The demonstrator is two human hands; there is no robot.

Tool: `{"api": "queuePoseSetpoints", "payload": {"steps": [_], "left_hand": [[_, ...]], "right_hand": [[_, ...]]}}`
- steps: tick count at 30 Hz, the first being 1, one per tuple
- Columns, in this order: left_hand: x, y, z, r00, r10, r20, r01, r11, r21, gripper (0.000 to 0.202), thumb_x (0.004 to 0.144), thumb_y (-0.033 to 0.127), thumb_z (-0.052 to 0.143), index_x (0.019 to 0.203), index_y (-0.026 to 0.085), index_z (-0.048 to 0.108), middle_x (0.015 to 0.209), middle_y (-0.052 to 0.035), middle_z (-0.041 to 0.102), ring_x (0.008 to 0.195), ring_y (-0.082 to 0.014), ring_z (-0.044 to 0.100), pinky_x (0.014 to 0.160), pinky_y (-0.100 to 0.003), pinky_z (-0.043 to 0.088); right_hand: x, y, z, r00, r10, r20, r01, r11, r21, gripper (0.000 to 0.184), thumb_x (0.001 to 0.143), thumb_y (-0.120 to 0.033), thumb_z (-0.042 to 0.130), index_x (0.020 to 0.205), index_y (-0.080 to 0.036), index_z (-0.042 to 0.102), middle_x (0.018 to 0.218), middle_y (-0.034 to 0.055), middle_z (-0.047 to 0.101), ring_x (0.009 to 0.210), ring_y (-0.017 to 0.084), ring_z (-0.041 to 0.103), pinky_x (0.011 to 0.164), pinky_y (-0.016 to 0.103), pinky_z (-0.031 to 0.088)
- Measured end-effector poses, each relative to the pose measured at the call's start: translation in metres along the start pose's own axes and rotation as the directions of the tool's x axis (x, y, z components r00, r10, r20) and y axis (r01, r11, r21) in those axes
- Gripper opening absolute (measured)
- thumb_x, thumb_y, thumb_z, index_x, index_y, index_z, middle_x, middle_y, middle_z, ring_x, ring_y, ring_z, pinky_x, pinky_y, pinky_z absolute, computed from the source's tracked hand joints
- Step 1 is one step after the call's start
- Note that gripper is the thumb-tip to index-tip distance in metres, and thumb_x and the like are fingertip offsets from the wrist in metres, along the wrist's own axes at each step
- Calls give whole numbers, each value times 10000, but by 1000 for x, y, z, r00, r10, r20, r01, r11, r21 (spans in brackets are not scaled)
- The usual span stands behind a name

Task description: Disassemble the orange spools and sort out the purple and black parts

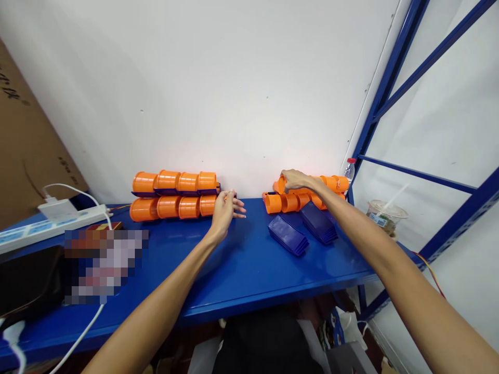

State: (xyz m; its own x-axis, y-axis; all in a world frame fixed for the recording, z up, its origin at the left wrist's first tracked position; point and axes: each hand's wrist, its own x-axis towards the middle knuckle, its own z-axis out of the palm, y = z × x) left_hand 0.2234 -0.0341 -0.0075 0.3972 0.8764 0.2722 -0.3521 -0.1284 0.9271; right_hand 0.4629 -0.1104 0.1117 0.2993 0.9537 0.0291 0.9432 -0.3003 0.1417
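Observation:
Near the right end of the left stack of orange cups (168, 206), my left hand (223, 212) hovers with its fingers apart. That stack lies in two rows, with dark blue pieces between and under the rows. My right hand (295, 179) is closed around the leftmost orange cup (281, 185) in the upper row of the right stack. Beneath it, the lower row of orange cups (273, 204) lies on its side with open mouths towards me. My right forearm partly hides the right stack. Two fanned piles of dark blue flat pieces (287, 235) lie in front of it.
The blue table (241, 259) meets a white wall. On the left are a power strip (58, 224) with a charger, white cables, a black case (31, 280) and a blurred-out patch. On the right stand a lidded drink cup (385, 215), a bottle (350, 169) and a blue metal frame.

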Motion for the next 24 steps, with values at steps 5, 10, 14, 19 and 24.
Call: {"api": "queuePoseSetpoints", "payload": {"steps": [5,10,14,19,24], "left_hand": [[0,3,1,999,-15,-38,14,1000,-7,301,1006,481,550,977,183,518,680,14,655,528,-139,664,471,-241,560],[-2,7,2,999,-16,-38,15,1000,-7,298,1000,479,557,976,185,520,689,12,660,531,-139,669,476,-239,559],[-2,9,2,998,-24,-53,23,1000,-15,262,1000,440,555,960,183,515,680,15,653,527,-136,666,471,-229,549],[0,9,3,999,-8,-53,6,999,-37,225,987,408,555,967,187,516,689,16,650,527,-136,659,467,-231,549],[2,8,2,998,11,-57,-13,999,-46,293,946,474,591,983,191,524,696,18,649,514,-131,652,464,-231,549]], "right_hand": [[6,5,3,999,-25,40,26,999,-32,587,743,-196,725,1320,-106,664,1245,173,755,953,280,735,581,288,460],[8,4,7,999,-34,34,36,998,-42,672,754,-151,709,1414,-74,602,1224,215,747,928,282,742,651,306,492],[13,4,9,997,-82,-10,81,991,-107,857,744,-164,713,1553,-61,451,1442,266,621,1235,362,653,944,400,524],[27,-8,23,917,-343,-202,289,922,-257,813,796,-258,702,1537,-33,454,1547,265,530,1519,376,396,1266,552,229],[35,-33,52,883,-467,-41,422,830,-366,712,761,-369,806,1378,-69,616,1347,230,685,1441,356,500,1261,544,240]]}}
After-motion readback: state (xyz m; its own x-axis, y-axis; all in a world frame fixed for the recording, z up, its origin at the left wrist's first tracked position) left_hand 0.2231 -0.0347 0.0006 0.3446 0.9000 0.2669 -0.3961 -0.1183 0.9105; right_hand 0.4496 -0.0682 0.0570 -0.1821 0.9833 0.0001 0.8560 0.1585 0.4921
